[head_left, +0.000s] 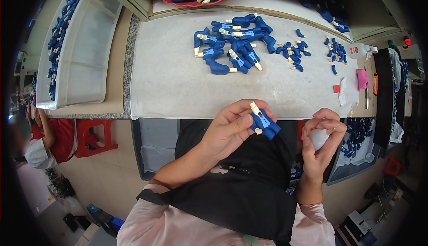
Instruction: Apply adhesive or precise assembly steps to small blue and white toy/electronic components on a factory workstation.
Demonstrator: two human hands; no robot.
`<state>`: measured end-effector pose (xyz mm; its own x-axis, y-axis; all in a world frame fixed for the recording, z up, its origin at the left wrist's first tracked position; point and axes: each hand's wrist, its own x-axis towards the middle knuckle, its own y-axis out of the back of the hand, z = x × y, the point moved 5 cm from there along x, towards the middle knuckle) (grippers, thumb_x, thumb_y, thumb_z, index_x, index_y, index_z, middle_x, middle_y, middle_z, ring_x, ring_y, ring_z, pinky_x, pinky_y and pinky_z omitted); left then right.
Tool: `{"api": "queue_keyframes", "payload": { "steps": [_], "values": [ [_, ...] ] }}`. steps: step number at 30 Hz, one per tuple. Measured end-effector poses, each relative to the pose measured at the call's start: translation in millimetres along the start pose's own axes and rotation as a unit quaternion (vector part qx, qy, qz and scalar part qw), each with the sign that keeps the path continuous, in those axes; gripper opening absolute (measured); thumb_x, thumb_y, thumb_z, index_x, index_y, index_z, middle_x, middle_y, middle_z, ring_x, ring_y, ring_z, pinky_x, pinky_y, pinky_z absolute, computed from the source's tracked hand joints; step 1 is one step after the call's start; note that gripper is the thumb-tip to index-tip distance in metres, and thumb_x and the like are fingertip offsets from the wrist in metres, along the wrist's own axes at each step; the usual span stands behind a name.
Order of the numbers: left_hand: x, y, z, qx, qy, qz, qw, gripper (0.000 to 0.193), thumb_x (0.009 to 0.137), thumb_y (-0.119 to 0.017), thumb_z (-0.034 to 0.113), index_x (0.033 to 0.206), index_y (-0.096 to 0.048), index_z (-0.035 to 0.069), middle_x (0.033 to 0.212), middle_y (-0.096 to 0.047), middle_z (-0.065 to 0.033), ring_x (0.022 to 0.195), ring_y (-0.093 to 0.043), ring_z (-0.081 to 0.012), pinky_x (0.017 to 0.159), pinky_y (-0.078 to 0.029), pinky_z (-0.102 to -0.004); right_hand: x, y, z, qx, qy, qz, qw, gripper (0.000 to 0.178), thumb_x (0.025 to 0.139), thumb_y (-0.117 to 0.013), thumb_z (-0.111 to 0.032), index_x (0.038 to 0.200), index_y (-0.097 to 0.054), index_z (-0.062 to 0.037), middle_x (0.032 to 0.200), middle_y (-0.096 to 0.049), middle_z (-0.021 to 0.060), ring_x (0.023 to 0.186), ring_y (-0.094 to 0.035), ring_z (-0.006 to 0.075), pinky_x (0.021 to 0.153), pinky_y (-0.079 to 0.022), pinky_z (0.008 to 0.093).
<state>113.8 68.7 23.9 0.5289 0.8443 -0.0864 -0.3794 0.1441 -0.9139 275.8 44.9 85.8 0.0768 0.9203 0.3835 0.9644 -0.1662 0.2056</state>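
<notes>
Pinched in my left hand [228,128] is a blue doll body [265,123] with a light-blue shirt front, a cream neck peg and one small cream hand. It is held just off the table's near edge, above my lap. Fingers of my right hand [315,160] wrap round a small whitish squeeze bottle [318,139], apart from the doll body. On the table lies a cluster of similar blue doll bodies [240,63]. To its right are a pile of small blue doll arms [292,52] with cream hands and another small group of arms [335,50].
A white bin [89,67] full of blue parts stands at left. Along the back, a red tray [209,2] holds more bodies on a shelf. A clear bottle [360,50], pink cloth [363,79] and orange cutter [375,84] lie at right. A grey crate [356,172] sits below.
</notes>
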Motion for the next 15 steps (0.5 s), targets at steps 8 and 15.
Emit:
{"api": "queue_keyframes", "payload": {
  "steps": [8, 15],
  "values": [
    [1.5, -5.5, -3.4, 0.025, 0.008, -0.011, 1.000, 0.030, 0.081, -0.055, 0.021, 0.106, -0.050, 0.004, 0.098, -0.055, -0.0132, 0.097, -0.052, -0.0280, 0.082, -0.043, -0.0365, -6.6, 9.3, 7.3, 0.152, -0.078, 0.047, 0.984, 0.036, 0.063, -0.048, 0.001, 0.094, -0.031, -0.0053, 0.097, -0.038, 0.0154, 0.061, -0.045, 0.0143, 0.053, -0.038, 0.0232],
    [2.8, -7.8, -4.8, 0.072, -0.008, 0.018, 0.997, 0.029, 0.081, -0.055, 0.020, 0.105, -0.049, 0.003, 0.097, -0.055, -0.0133, 0.096, -0.053, -0.0248, 0.082, -0.043, -0.0337, -13.1, -10.9, -3.0, 0.104, -0.071, -0.036, 0.991, 0.040, 0.063, -0.066, 0.003, 0.094, -0.042, -0.0041, 0.084, -0.050, 0.0119, 0.066, -0.048, 0.0129, 0.054, -0.040, 0.0226]
  ]
}}
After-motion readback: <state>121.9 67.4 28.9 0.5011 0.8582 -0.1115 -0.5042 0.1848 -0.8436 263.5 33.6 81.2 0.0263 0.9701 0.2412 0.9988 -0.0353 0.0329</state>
